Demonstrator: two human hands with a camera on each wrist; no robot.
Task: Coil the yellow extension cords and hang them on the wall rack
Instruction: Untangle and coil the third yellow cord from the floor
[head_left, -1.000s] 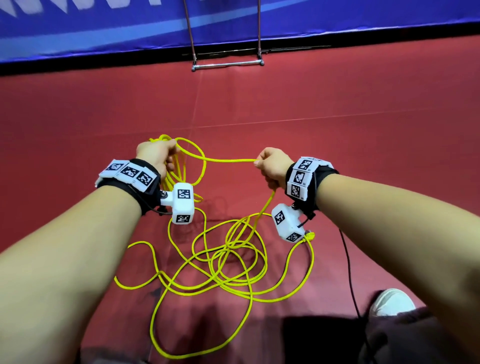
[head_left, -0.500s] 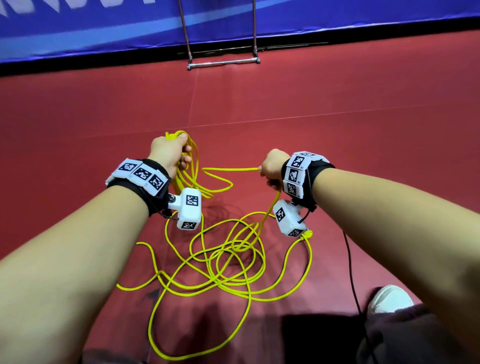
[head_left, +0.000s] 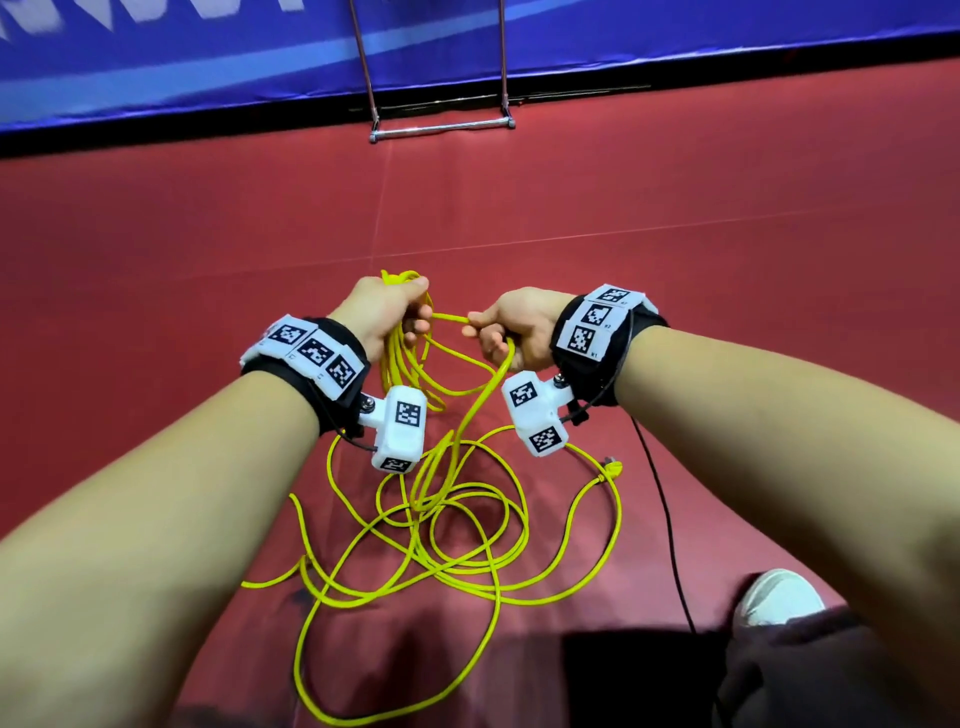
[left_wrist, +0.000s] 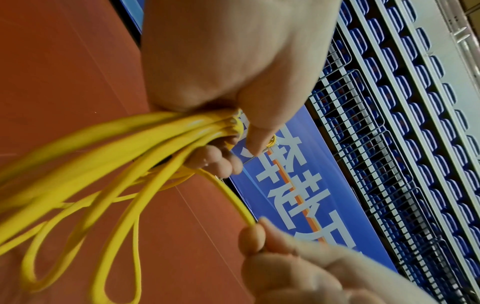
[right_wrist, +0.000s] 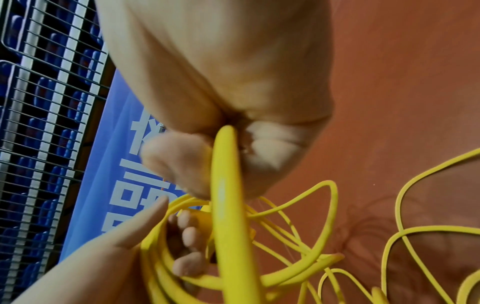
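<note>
Item: thin yellow plastic-sheathed extension cord (head_left: 457, 525). Part gathered, part loose. Several loops hang as a bundle from the left hand (head_left: 384, 317); the rest lies in a tangled sprawl on the red floor (head_left: 727, 312) below both wrists, with one yellow end plug (head_left: 613, 466) resting at the right of the heap.

Left hand: fingers (left_wrist: 221, 162) curled round the tops of the gathered loops, thumb pressed over them, as the left wrist view shows.

Right hand (head_left: 519, 327): close beside the left, fingers (right_wrist: 179, 164) curled round a single strand, which runs across the short gap to the left hand and drops from the fist to the heap.

Rack: a chrome tubular frame (head_left: 441, 130) stands at the foot of the blue banner wall (head_left: 675, 36), well apart from the hands. Nothing hangs on it in the part visible.

Other: black thin cable (head_left: 670, 530) trailing from the right wrist unit; white shoe (head_left: 779, 597) at lower right.

Step in hand, as judged: coiling, mid-way, a fresh loop being handed to the bundle.

Next move, as judged: left fingers need to open briefly to admit the strand without dropping the held loops; the right hand then needs to slide down the cord for another length. The crossings in the floor heap may snag as slack is drawn.
</note>
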